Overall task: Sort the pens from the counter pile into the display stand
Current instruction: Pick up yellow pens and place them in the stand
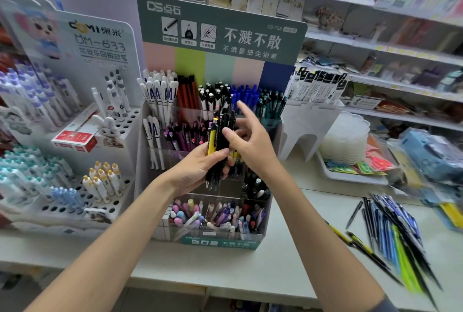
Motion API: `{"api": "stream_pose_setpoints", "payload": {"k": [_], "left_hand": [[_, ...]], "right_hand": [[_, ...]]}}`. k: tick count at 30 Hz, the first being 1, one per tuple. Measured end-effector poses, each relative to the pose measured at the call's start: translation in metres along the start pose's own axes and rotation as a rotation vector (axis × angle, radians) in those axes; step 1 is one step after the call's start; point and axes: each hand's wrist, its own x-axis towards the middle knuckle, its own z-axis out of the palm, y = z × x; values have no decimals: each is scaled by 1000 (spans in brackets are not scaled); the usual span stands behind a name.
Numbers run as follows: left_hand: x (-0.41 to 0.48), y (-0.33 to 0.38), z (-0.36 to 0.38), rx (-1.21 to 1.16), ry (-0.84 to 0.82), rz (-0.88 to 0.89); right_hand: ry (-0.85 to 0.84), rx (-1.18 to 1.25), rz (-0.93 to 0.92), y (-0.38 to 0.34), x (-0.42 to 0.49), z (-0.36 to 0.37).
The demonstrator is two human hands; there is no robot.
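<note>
Left hand [198,168] grips a bundle of black and yellow click pens [220,141] before the green-headed clear tiered display stand [220,36], its compartments pen-filled. Right hand [253,143] is spread, thumb at the bundle. Loose pen pile [395,236] lies on the white counter [300,236], four o'clock.

Your left forearm [112,236] runs in bare from the lower left, wrist straight; your left hand [198,168] is curled round a bundle of pens [221,136], thumb across the front, holding it upright; your right forearm [313,224] runs in from the lower right, a dark sleeve [388,305] at its base; your right hand [253,143] sits just beside the left, index finger straight and raised, thumb tip against the bundle; its other fingers are hidden behind, so a pinch cannot be told.
</note>
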Motion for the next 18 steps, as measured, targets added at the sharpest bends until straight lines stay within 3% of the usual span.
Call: {"api": "stream_pose_setpoints", "payload": {"k": [7,18], "left_hand": [[10,7,10,53,-29,24],[19,5,16,66,61,87]], "right_hand": [[-65,34,50,-1,6,-19],[2,101,111,4,11,-31]]}}
